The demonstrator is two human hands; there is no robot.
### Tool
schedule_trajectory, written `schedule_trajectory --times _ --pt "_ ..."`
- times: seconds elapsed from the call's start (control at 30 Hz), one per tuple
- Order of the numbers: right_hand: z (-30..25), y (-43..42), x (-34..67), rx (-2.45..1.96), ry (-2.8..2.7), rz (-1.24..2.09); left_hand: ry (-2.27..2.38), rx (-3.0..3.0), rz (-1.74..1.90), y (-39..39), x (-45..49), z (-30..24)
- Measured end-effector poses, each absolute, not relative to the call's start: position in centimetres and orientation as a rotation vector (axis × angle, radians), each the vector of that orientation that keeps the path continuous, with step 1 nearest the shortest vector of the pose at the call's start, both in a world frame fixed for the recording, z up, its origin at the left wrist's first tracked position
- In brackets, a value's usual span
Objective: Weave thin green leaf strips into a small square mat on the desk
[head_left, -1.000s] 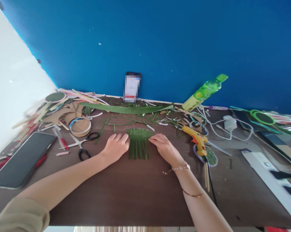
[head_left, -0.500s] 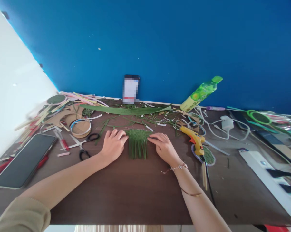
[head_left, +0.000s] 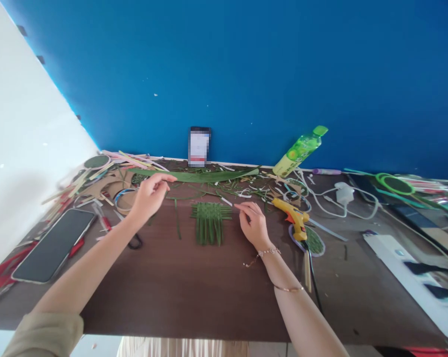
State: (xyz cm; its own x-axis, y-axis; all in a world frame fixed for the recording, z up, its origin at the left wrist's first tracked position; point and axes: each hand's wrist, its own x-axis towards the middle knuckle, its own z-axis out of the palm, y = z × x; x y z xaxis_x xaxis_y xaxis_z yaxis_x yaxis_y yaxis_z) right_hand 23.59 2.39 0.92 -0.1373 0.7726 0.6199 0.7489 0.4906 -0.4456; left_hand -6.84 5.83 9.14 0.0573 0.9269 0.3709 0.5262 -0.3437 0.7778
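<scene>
A small woven mat of green leaf strips (head_left: 209, 220) lies mid-table, its loose strip ends fanning toward me and out to both sides. My left hand (head_left: 152, 195) is lifted off the mat, up and to its left. Its index finger stretches over the left part of a long green leaf (head_left: 209, 176), and I see nothing held. Just right of the mat, my right hand (head_left: 252, 221) hovers low with the index finger extended and nothing in it. Between the mat and my left forearm lies a thin leaf strip (head_left: 177, 220).
On the right are a yellow glue gun (head_left: 296, 218), a leaning green bottle (head_left: 300, 152), a white charger (head_left: 344, 192) and a power strip (head_left: 402, 270). At left lie a phone (head_left: 54, 245) and scissors (head_left: 135, 242), partly covered by my arm. Another phone (head_left: 199, 148) leans on the blue wall.
My left hand has let go of the mat's left side and moved up and left toward the long leaf. My right hand has drawn slightly away from the mat. A thin strip now shows left of the mat.
</scene>
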Motion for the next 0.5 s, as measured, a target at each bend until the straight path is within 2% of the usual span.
schedule_trajectory --times 0.13,0.3,0.5 --pt "0.8 2.6 23.7 -1.268 -1.849 0.022 1.633 2.058 0.918 6.3 -10.0 10.6" --pt "0.6 2.8 23.8 -1.261 -1.822 0.017 1.899 2.120 0.192 6.0 -11.6 8.2" --pt "0.7 2.8 23.7 -1.261 -1.812 0.026 1.896 2.068 0.089 7.4 -10.8 6.7"
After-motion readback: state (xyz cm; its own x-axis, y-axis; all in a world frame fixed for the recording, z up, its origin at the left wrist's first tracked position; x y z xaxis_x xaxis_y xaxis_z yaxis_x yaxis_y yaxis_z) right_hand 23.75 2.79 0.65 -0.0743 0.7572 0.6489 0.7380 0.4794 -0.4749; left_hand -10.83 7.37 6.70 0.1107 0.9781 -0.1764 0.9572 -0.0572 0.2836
